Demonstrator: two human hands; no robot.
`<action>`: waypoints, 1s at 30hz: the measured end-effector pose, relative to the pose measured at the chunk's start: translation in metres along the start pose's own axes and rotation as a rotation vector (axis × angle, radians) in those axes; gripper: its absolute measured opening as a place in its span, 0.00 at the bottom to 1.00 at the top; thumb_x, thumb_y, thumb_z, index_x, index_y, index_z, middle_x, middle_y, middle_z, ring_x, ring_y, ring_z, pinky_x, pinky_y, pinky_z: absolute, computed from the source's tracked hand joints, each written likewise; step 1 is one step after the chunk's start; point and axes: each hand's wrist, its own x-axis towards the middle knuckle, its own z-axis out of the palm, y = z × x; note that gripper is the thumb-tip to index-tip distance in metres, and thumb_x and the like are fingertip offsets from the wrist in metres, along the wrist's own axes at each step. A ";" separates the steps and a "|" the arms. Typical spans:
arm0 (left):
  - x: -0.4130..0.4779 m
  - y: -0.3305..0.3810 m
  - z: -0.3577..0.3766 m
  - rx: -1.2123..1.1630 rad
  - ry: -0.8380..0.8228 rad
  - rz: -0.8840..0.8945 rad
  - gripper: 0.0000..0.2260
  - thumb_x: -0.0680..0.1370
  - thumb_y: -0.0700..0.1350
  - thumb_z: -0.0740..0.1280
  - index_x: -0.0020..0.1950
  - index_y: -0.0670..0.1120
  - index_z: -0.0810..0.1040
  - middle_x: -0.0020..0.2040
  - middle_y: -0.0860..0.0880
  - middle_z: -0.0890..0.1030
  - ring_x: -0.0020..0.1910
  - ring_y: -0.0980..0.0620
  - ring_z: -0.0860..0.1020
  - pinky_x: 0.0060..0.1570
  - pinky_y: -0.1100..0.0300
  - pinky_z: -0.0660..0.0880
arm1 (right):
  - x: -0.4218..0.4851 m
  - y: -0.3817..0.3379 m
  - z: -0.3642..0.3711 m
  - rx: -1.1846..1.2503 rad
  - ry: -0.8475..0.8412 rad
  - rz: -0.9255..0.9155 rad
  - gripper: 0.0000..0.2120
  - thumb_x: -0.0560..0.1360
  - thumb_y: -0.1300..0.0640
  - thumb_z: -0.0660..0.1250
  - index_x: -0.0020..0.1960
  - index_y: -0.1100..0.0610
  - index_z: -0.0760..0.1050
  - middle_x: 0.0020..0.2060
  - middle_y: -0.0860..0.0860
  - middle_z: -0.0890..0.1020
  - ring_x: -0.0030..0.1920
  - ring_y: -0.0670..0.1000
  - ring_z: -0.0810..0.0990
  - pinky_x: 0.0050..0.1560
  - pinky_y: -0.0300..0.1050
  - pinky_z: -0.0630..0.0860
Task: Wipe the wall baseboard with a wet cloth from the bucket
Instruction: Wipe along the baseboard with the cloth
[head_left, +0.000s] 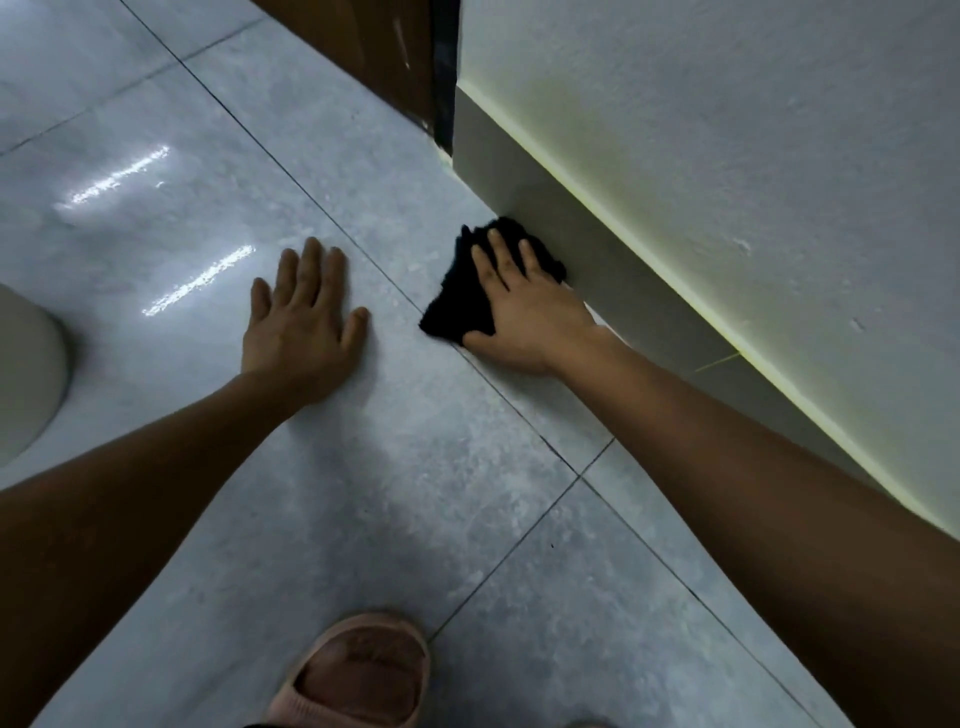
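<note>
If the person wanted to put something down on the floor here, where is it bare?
The floor is bare beyond the left hand, toward the wooden door, and between the forearms, above the pink slipper. It is crowded along the baseboard, where the right hand presses the black cloth, and at the pale object far left.

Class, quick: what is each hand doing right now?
Left hand: open, flat on the floor tile, holding nothing.
Right hand: fingers spread, pressing the black cloth against the baseboard.
</note>
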 end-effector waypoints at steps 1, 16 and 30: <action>0.001 -0.004 -0.001 0.003 0.006 -0.002 0.30 0.79 0.58 0.47 0.78 0.48 0.45 0.79 0.45 0.46 0.78 0.44 0.44 0.74 0.42 0.46 | -0.010 0.004 0.006 0.009 0.011 0.006 0.43 0.75 0.38 0.58 0.78 0.55 0.37 0.77 0.52 0.37 0.76 0.58 0.38 0.74 0.56 0.52; 0.003 -0.014 -0.006 -0.001 -0.018 0.024 0.30 0.77 0.59 0.44 0.78 0.51 0.44 0.79 0.48 0.45 0.78 0.46 0.43 0.74 0.46 0.44 | 0.082 -0.027 -0.036 -0.045 -0.060 -0.076 0.44 0.75 0.38 0.58 0.78 0.53 0.36 0.77 0.52 0.36 0.76 0.60 0.38 0.74 0.57 0.48; 0.001 -0.023 -0.007 -0.030 -0.013 0.024 0.30 0.77 0.56 0.43 0.78 0.50 0.46 0.79 0.45 0.47 0.78 0.45 0.44 0.74 0.50 0.44 | -0.019 -0.032 0.022 -0.064 -0.008 -0.290 0.41 0.73 0.40 0.59 0.78 0.50 0.41 0.77 0.50 0.39 0.76 0.57 0.38 0.74 0.52 0.51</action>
